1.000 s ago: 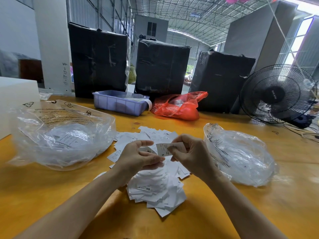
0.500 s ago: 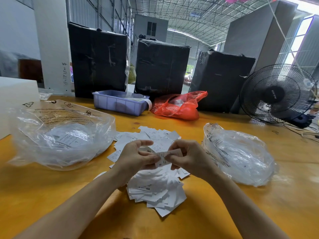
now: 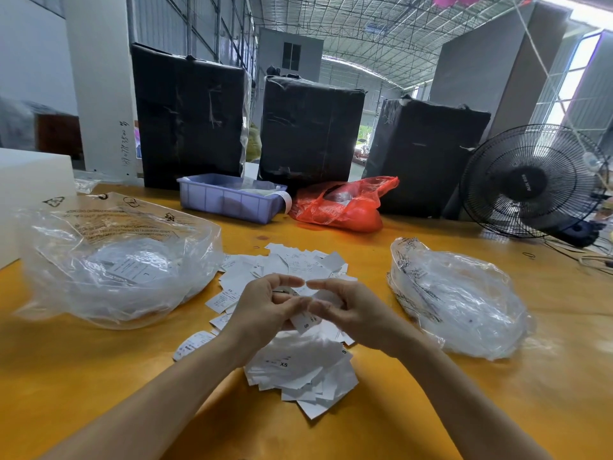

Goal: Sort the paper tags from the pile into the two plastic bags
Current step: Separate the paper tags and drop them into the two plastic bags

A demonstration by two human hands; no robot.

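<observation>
Paper tag (image 3: 303,322) marked S in left hand (image 3: 262,310) grip; right hand (image 3: 351,310) loosely curled.

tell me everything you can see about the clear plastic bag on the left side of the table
The left plastic bag is clear, thin, crinkled film lying slumped on the orange table, mouth gaping towards the tag pile. Black printed warning text and symbols show on its upper flap. White tags lie inside, one reading L. Neither hand touches it.

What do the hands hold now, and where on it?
Left hand pinches a paper tag marked S by its upper end; right hand's hold cannot be told.
</observation>
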